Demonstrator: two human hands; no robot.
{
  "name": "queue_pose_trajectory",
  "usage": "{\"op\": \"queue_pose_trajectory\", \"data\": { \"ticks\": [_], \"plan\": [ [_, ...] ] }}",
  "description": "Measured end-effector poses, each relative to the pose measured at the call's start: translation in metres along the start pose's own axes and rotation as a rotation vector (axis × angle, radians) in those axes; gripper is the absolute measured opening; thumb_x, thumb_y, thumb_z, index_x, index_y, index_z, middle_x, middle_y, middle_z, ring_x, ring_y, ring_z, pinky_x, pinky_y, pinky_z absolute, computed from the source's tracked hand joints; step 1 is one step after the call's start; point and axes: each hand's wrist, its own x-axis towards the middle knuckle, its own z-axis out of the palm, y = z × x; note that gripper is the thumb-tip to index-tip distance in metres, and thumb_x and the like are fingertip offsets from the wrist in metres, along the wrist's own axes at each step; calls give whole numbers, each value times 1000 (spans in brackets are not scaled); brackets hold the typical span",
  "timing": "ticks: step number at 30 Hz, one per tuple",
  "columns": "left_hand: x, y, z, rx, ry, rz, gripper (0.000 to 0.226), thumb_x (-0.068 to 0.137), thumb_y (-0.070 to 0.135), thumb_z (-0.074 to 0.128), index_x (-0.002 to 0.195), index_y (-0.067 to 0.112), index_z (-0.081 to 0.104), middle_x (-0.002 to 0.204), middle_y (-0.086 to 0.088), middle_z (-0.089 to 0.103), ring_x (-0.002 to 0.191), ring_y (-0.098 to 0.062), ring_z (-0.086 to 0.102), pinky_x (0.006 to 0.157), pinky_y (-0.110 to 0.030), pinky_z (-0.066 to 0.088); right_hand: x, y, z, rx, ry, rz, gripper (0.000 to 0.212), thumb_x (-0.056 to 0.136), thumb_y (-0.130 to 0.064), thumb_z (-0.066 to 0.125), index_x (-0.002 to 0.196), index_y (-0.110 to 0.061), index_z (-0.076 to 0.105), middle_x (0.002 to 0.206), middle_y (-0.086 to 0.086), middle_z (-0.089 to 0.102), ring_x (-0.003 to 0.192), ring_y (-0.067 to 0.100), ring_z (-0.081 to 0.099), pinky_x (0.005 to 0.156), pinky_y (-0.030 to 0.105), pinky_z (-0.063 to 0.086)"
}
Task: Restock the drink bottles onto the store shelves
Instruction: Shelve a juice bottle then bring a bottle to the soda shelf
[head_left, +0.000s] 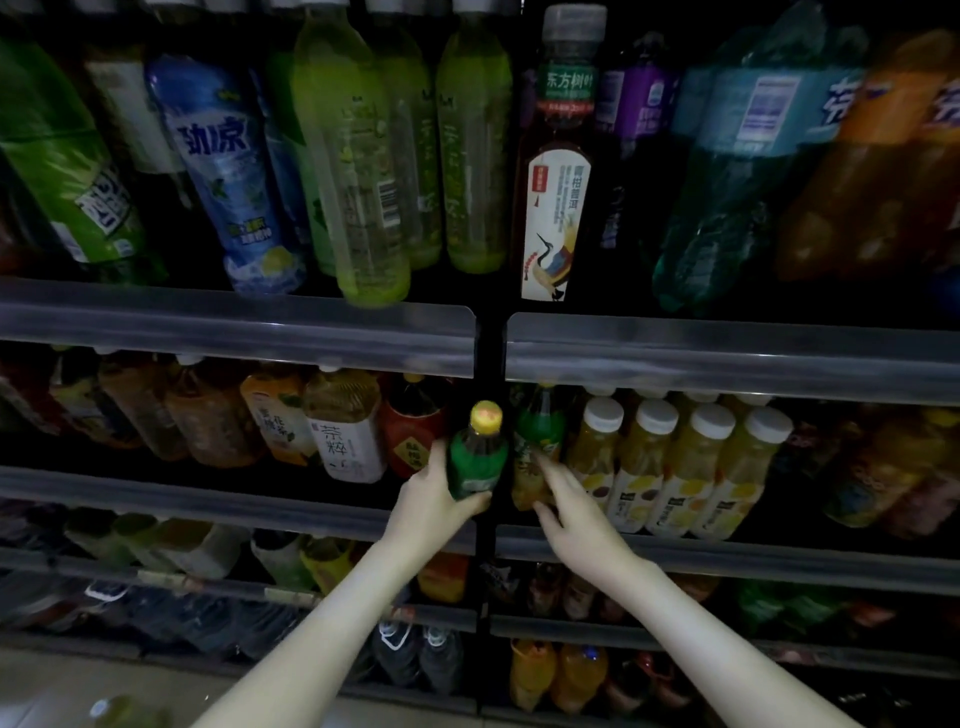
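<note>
Left hand: the left hand (431, 499) is wrapped round the green-labelled bottle (478, 462), yellow cap up, holding it in front of the black upright (488, 332) between the two bays. It is off the shelf.

Right hand: the right hand (576, 504) is at the shelf with fingers stretched and thumb spread. They touch the low part of a matching bottle (537, 434) and do not look curled round it.

Matching bottle: it stands at the left end of the middle shelf (727, 551), right-hand bay, front edge, just beside the row of white-capped juice bottles (691, 467).

Slot: I judge the held bottle belongs in that same lane, and the right hand looks set to make room or steady its twin.

Done: the shelves look well stocked, with the top row full, the tea bottles (343, 431) in the left bay packed close, and the lower shelves lined with bottles in the dim light.

Left: the bottle in hand has yet to be set down.

More stock: something pale, perhaps a bottle (111, 712), sits on the floor at the bottom left, too blurred to name.

Overall: well along by my reading, though how much stock waits out of view I cannot tell.
</note>
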Motion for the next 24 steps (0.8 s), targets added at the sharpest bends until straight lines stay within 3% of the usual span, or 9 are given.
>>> {"op": "queue_pose_trajectory", "data": {
  "ticks": [4,8,12,19,24],
  "plan": [
    [16,2,11,-3,55,-65,76,81,39,72,137,9,31,108,-13,66,96,-30,66,73,-39,57,0,2,4,-74,20,4,64,99,-10,44,152,-29,13,154,-8,19,135,-3,13,106,11,13],
    [31,14,18,52,53,-36,68,85,36,68,134,4,32,99,-16,67,87,-35,66,66,-34,53,7,-2,8,-159,69,-15,67,97,-10,46,152,-27,11,153,-1,22,141,15,20,104,14,16],
    [31,18,25,78,80,-62,67,86,40,64,132,4,31,91,-17,66,80,-37,66,64,-39,54,10,-15,3,-199,125,-66,63,98,-11,44,152,-22,15,151,2,25,141,16,19,106,15,15],
    [21,9,26,45,76,-106,68,86,41,65,132,4,32,103,-18,65,87,-33,65,64,-38,54,10,-45,-20,-205,321,-255,49,97,-10,48,144,-13,37,131,4,47,124,15,41,98,20,36],
    [23,13,25,90,61,-154,58,88,38,64,126,4,36,104,-17,64,92,-35,64,62,-30,45,16,-45,-27,-227,316,-173,49,98,-14,47,145,-16,35,138,6,43,130,19,38,100,25,36]
  ]
}}
